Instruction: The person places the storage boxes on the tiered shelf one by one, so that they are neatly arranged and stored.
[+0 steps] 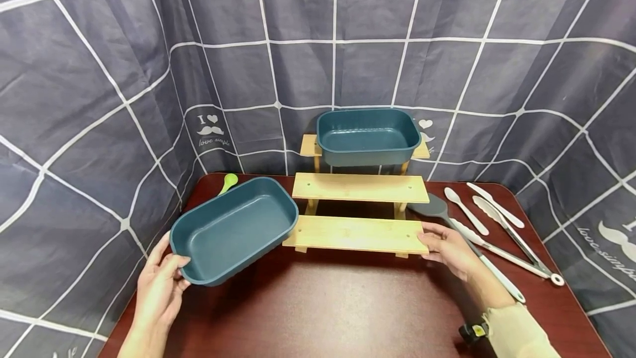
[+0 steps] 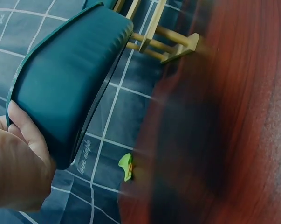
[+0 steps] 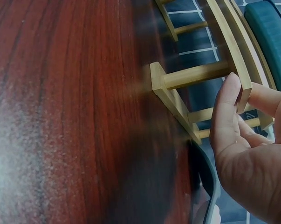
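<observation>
My left hand (image 1: 161,286) grips a dark teal rectangular bin (image 1: 236,228) by its near left corner, thumb over the rim. The bin is tilted and held above the table's left side; its outer wall faces the left wrist view. At the right, my right hand (image 1: 452,250) pinches the end of the lowest board (image 1: 355,235) of a three-tier wooden rack, thumb and fingers on opposite faces. A similar teal bin (image 1: 367,158) sits on the rack's top tier. The middle board (image 1: 360,188) is bare.
Right of the rack lie a grey-headed spatula (image 1: 497,276), a white spoon (image 1: 467,211), a white knife-like utensil (image 1: 497,206) and white-tipped tongs (image 1: 514,258). A light green spoon (image 1: 229,181) lies behind the held bin. A grey checked curtain (image 1: 298,26) hangs behind the table.
</observation>
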A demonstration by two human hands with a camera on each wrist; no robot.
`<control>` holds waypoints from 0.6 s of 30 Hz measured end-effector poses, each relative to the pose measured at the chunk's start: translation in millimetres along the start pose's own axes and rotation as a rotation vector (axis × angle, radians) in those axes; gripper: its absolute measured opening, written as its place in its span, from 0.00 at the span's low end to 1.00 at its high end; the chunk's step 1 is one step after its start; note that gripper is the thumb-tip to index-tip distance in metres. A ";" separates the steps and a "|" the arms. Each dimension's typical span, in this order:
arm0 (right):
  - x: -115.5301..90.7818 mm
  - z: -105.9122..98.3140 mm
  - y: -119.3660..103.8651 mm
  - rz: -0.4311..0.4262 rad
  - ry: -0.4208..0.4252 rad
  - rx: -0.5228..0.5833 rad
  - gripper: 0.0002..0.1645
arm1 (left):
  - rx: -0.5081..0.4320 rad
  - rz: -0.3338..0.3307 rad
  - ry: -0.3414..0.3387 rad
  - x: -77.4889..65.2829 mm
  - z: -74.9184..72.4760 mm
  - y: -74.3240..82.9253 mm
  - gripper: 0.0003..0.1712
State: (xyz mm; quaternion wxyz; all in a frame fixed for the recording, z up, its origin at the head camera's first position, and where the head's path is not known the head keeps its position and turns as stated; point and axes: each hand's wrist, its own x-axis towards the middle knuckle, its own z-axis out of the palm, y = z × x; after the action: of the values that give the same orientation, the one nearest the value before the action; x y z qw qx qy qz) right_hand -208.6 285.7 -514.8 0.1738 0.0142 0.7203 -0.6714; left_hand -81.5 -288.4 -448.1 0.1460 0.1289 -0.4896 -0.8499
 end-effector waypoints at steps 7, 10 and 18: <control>-0.8 -2.0 -1.1 0.004 -0.018 0.008 0.41 | 0.031 -0.030 -0.087 -1.8 14.0 -1.0 0.39; -1.4 -3.7 -0.7 0.006 -0.028 0.018 0.42 | 0.059 -0.056 -0.123 -1.4 21.7 -1.7 0.39; -1.8 -4.8 -1.7 0.006 -0.047 0.037 0.42 | 0.122 -0.109 -0.234 2.8 45.3 -13.7 0.39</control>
State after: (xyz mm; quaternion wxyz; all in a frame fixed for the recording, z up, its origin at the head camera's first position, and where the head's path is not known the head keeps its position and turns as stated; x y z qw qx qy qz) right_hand -208.4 290.6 -512.5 0.1924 0.0041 0.7033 -0.6844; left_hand -102.2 -246.9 -438.1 0.0331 0.0639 -0.5462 -0.8346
